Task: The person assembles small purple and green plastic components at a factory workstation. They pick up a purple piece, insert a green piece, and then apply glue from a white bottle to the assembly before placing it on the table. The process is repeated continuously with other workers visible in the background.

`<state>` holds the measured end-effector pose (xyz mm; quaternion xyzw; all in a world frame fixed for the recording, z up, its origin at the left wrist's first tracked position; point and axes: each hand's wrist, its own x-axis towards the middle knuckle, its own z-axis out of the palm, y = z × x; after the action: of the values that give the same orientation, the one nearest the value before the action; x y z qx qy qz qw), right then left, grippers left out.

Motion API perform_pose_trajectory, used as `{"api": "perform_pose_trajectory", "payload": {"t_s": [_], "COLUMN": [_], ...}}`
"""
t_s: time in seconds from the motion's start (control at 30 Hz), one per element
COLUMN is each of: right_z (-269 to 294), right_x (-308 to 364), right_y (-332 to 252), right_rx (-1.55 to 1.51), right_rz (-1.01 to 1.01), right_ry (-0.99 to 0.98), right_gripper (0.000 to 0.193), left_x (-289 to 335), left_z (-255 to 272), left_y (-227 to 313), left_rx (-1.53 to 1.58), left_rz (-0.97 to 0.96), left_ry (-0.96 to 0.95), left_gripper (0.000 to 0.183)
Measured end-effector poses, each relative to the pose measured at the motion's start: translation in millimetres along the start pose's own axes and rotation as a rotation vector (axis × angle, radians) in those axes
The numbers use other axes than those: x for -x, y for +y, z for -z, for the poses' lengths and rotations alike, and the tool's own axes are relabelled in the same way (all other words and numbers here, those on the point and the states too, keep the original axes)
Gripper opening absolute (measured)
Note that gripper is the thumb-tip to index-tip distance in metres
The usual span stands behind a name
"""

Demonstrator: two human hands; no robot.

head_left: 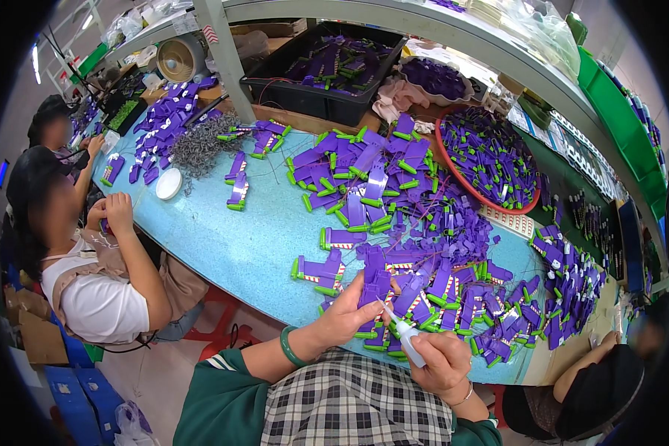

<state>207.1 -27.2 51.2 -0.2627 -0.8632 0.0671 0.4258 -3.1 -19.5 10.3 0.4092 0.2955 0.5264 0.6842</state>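
In my left hand, pinched between thumb and fingers, is a flat purple plastic piece. My right hand grips a small white squeeze bottle with a thin nozzle. The nozzle tip points at the purple piece close to my left thumb; whether it touches cannot be made out. Just beyond my hands lies a heap of small loose purple parts. Purple pieces with bright green ends and striped strips spread around it, some right beside my right hand.
Beyond the heap stand a red round basket of purple-green pieces and a black tray. Left are a grey wire pile and a white lid. A shelf post rises from the blue table. Co-workers sit left and right.
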Motion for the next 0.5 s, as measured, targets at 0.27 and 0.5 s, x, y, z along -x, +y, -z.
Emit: {"api": "perform_pose_trajectory", "payload": {"t_s": [0.27,0.5], "right_z": [3,3], "right_x": [0,3], "right_y": [-1,-2], "right_rx": [0.025,0.027], "right_rz": [-0.013,0.006], "right_ry": [-0.042,-0.010], "right_gripper": [0.042,0.042], "left_x": [2,-2], "left_z": [-3,-5], "left_y": [-1,-13], "left_rx": [-0.070,-0.414], "left_rz": [-0.048,-0.166], "left_ry": [0.026,0.193], "left_gripper": [0.047,0.036]}}
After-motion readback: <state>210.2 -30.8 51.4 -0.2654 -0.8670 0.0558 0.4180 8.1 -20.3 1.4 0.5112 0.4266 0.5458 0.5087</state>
